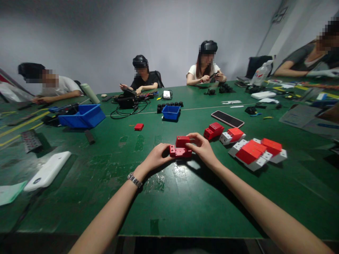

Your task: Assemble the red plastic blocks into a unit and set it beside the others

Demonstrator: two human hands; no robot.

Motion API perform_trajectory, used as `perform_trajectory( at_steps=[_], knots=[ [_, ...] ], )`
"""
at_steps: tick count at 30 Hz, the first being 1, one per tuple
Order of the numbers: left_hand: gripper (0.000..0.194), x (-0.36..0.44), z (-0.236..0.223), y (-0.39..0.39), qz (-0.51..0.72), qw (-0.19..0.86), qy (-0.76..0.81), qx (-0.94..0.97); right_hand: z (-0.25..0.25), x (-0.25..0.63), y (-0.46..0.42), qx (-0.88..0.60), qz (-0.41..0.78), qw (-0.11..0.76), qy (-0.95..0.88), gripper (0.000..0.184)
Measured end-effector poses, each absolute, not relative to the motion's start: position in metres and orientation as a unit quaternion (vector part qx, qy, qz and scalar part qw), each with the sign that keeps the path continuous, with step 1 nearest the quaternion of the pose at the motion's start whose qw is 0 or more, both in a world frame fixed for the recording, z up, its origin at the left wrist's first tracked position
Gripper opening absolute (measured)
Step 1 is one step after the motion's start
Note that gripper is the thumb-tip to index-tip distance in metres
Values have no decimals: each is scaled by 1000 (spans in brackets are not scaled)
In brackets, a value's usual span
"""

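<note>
My left hand (156, 156) grips the left end of a red plastic base (181, 152) with screw holes at its end and a recess in its middle. My right hand (202, 147) is closed on a small red block-shaped module (182, 141) just above the base. Whether the module touches the base I cannot tell. To the right of my hands stand a fully red unit (213, 130) and a red-and-white unit (233, 135). Nearer lie more red-and-white units (251, 154), side by side. Another small red module (139, 127) lies farther off, to the left.
Beyond my hands are a small blue bin (171, 113) with black round parts behind it, and a phone (227, 119). At left are a larger blue bin (90, 116) and a white power bank (49, 171). Several co-workers sit around the green table (185, 208).
</note>
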State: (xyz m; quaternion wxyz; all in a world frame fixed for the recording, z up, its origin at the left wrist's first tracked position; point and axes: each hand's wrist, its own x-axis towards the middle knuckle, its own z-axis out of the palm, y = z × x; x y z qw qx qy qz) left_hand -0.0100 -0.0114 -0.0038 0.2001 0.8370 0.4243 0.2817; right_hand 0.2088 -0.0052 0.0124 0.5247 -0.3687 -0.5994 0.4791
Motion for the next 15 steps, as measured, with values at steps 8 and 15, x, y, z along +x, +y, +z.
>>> perform_trajectory(
  at_steps=[8, 15],
  knots=[
    [39, -9, -3, -12, 281, 205, 425, 835, 13, 210, -5, -372, 472, 523, -605, 25],
    [41, -9, -1, -13, 281, 220, 429, 830, 14, 209, -5, -366, 471, 523, -609, 25]
  ],
)
